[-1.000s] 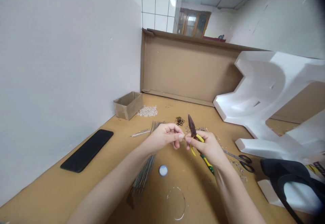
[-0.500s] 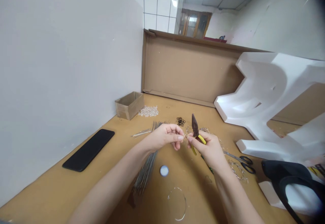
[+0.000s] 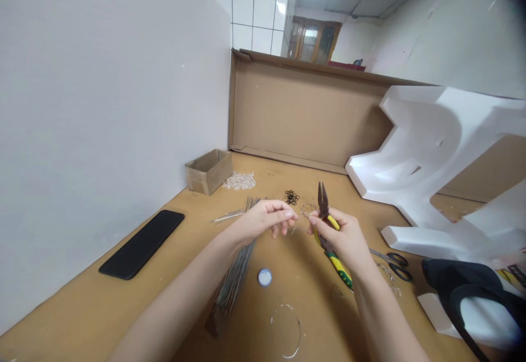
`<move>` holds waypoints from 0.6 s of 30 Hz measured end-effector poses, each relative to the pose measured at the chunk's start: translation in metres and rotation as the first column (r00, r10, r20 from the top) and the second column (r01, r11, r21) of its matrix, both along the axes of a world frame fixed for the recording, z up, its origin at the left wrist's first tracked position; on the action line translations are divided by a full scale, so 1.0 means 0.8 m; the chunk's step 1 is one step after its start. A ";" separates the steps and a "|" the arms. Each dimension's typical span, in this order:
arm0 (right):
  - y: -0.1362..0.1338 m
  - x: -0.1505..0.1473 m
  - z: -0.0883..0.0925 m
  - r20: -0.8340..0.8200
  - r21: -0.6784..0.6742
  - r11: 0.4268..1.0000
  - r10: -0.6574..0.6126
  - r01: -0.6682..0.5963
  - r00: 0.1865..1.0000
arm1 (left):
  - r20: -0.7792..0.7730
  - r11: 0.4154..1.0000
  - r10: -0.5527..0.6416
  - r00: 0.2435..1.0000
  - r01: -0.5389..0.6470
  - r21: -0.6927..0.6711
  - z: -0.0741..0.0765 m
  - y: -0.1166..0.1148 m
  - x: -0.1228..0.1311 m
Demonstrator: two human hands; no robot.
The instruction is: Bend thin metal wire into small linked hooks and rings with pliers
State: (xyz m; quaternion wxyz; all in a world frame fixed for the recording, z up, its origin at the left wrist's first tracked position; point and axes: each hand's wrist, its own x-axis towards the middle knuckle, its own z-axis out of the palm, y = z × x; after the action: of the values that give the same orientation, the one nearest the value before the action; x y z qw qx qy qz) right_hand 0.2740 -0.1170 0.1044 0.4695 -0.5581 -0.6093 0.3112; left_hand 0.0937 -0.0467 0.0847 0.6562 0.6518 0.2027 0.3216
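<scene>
My right hand (image 3: 343, 236) is closed around yellow-handled pliers (image 3: 324, 200), their dark jaws pointing up and slightly apart. A thin wire piece seems to show by its thumb and fingertip, too small to make out. To its left, my left hand (image 3: 273, 218) has thumb and forefinger together and the other fingers curled; whatever they may pinch is too small to name. A gap separates the two hands. Beneath my left forearm lies a bundle of thin metal wires (image 3: 238, 274). A green-and-yellow handled tool (image 3: 340, 270) lies under my right wrist, partly hidden.
A small cardboard box (image 3: 209, 173) stands by clear beads (image 3: 240, 180). Black rings (image 3: 291, 197) lie beyond my hands. Nearer are a round white-and-blue lid (image 3: 265, 277) and a curved wire (image 3: 299, 332). Scissors (image 3: 396, 263) and white foam (image 3: 423, 148) are right; a black phone-like slab (image 3: 142, 244) lies left.
My hands have drawn apart, the right one shifting slightly right. The pliers have turned more upright and their jaws now show a gap. More of the green-and-yellow tool is visible.
</scene>
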 end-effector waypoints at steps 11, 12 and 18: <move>-0.001 -0.010 -0.001 0.177 0.031 0.999 0.009 -0.014 0.984 | -0.096 0.999 0.036 0.995 -0.036 0.007 0.011 -0.012 0.006; 0.000 -0.011 -0.002 0.186 0.029 0.999 0.016 -0.022 0.982 | -0.109 0.998 0.055 0.993 -0.054 0.014 0.013 -0.013 0.006; 0.001 -0.015 -0.004 0.147 -0.023 0.992 0.128 -0.126 0.981 | -0.170 0.992 0.119 0.978 -0.108 0.070 0.022 -0.016 0.001</move>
State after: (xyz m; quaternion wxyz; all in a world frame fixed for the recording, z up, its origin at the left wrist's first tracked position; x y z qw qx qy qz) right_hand 0.2622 -0.1160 0.1013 0.3984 -0.5427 -0.6748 0.3024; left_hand 0.0947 -0.0597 0.1022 0.5964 0.6844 0.2863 0.3065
